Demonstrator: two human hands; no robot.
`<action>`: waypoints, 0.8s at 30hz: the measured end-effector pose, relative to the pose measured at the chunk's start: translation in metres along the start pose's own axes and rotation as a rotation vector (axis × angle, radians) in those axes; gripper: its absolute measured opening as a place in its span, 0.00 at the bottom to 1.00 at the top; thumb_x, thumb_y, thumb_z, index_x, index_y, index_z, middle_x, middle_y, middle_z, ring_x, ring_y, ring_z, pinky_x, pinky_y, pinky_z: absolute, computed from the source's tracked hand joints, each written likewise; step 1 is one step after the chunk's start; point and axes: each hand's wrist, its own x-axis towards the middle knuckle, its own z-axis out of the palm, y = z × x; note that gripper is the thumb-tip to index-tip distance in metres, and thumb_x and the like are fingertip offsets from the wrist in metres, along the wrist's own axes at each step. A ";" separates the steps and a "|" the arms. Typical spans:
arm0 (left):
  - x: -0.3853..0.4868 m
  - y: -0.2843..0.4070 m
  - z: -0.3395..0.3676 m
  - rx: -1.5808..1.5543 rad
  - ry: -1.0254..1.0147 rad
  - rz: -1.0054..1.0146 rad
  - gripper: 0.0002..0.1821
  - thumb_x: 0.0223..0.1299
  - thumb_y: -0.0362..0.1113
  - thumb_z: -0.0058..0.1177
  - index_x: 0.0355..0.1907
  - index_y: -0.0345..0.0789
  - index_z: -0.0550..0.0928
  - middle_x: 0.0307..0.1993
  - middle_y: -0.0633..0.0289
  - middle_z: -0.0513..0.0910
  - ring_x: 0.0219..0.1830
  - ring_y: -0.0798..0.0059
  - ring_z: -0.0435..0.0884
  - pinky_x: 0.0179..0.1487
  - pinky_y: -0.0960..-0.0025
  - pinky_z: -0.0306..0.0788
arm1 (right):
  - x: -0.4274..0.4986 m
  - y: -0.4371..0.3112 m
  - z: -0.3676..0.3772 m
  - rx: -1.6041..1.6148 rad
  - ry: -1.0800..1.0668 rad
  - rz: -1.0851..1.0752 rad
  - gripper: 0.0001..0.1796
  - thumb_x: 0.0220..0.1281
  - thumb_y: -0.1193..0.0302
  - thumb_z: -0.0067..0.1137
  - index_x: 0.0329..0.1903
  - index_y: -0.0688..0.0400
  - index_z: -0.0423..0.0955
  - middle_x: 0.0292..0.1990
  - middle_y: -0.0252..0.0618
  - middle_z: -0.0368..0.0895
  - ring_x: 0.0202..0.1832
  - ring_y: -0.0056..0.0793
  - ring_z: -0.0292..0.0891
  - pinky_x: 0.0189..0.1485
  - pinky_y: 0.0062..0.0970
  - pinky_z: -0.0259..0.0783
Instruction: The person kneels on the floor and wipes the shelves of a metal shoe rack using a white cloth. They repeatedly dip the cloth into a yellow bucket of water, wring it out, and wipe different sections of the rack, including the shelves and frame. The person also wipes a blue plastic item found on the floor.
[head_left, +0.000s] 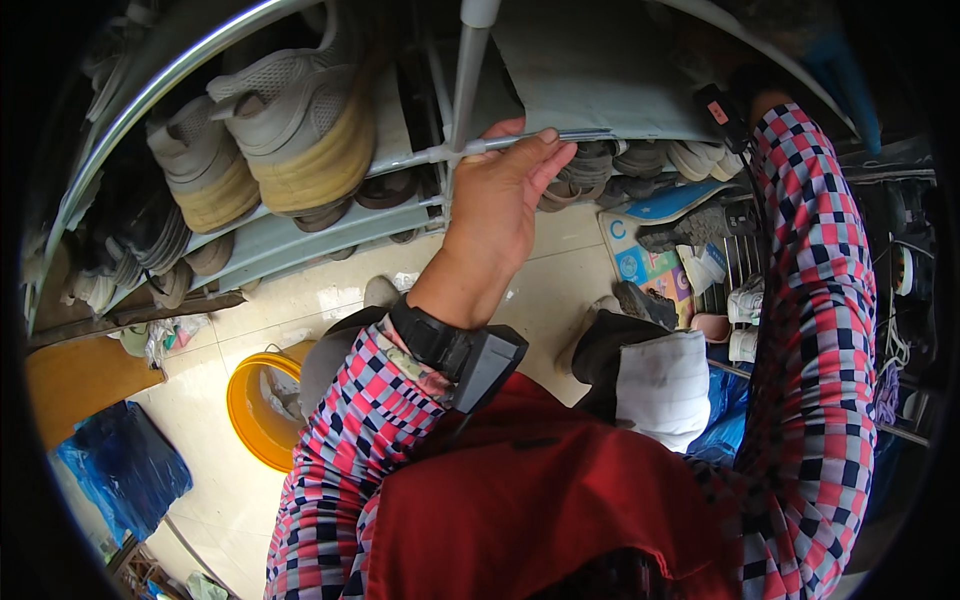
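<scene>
My left hand (504, 191) grips the metal tube (581, 136) at the front edge of a shoe rack shelf, just right of a pole joint (450, 155). Thumb and fingers close around the tube. My right arm, in a checked sleeve, reaches up at the right; the right hand (750, 79) lies mostly in shadow near the rim, and what it touches does not show. A pale sheet (600, 67) covers the shelf between the hands. To the left of my left hand stands a pair of white sneakers (289, 127) with yellowed soles.
Lower shelves hold more shoes (589, 161). A yellow bucket (241, 420) with pale contents stands on the tiled floor by my leg. A blue plastic bag (127, 465) lies at the left. At the right are a letter-printed mat (622, 244) and a rack with white shoes (744, 304).
</scene>
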 end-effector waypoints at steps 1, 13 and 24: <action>0.000 -0.001 0.000 0.008 0.001 0.006 0.21 0.57 0.20 0.53 0.49 0.28 0.61 0.38 0.49 0.78 0.45 0.59 0.81 0.60 0.56 0.73 | -0.001 0.004 0.000 -0.003 0.008 0.012 0.25 0.58 0.78 0.46 0.60 0.54 0.70 0.58 0.47 0.73 0.58 0.47 0.69 0.62 0.35 0.64; -0.003 0.001 0.001 0.005 0.012 -0.003 0.16 0.58 0.20 0.51 0.46 0.28 0.65 0.38 0.50 0.79 0.46 0.61 0.80 0.61 0.58 0.72 | -0.052 0.045 -0.011 -0.029 -0.042 0.121 0.26 0.57 0.79 0.46 0.60 0.54 0.70 0.59 0.47 0.72 0.59 0.47 0.68 0.63 0.35 0.63; -0.004 0.003 0.001 0.030 0.007 0.013 0.20 0.58 0.21 0.52 0.50 0.23 0.62 0.39 0.48 0.78 0.46 0.63 0.80 0.60 0.60 0.74 | -0.118 0.178 -0.038 -0.303 -0.042 0.517 0.27 0.56 0.80 0.45 0.61 0.54 0.70 0.59 0.47 0.71 0.60 0.47 0.67 0.64 0.35 0.62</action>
